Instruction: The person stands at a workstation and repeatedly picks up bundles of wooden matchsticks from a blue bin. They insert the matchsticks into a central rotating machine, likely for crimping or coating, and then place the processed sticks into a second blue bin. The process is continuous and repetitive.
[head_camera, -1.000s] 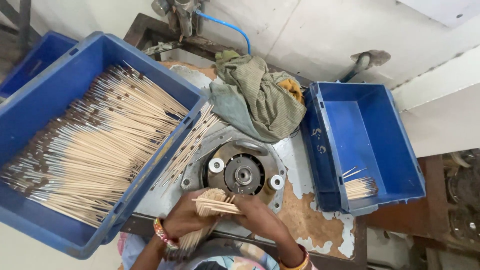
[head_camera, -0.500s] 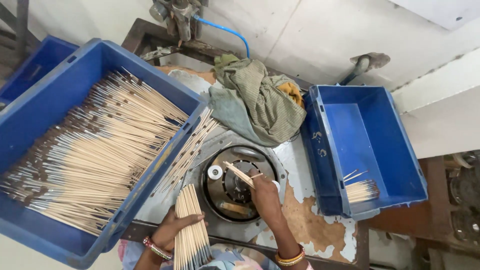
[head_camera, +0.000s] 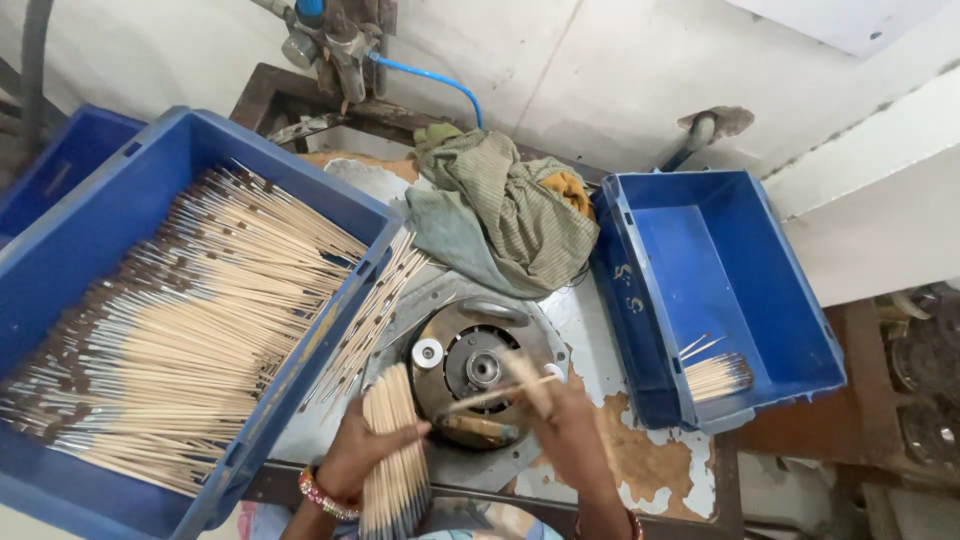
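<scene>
While your left hand stays clenched around the bundle of sticks, start from the biggest thing beside you: the large blue crate on your left, hard moulded plastic, heaped with long pale sticks lying mostly parallel, their dark coated ends toward the far left wall. A loose fan of the same sticks leans over its right rim toward the machine. On your right sits the smaller blue crate, nearly bare, with only a small finished bunch in its near corner. Between the two lies a crumpled olive-green cloth, soft and striped, on a metal table whose paint is flaked to rusty brown patches.

Just ahead of your hands is the round steel machine head, dull grey, with a small central hub and a bright disc on its left. Your right hand hovers over its near right edge, pinching one or two single sticks; they blur, so I cannot tell exactly how many.

To do this well, I judge you should keep the bundle upright and squeezed firmly so no sticks slip, feed singles with the bare wooden end level with the hub, and keep your fingertips clear of the centre. The sticks look thin, round, smooth and brittle, so grip lightly on the right.
</scene>
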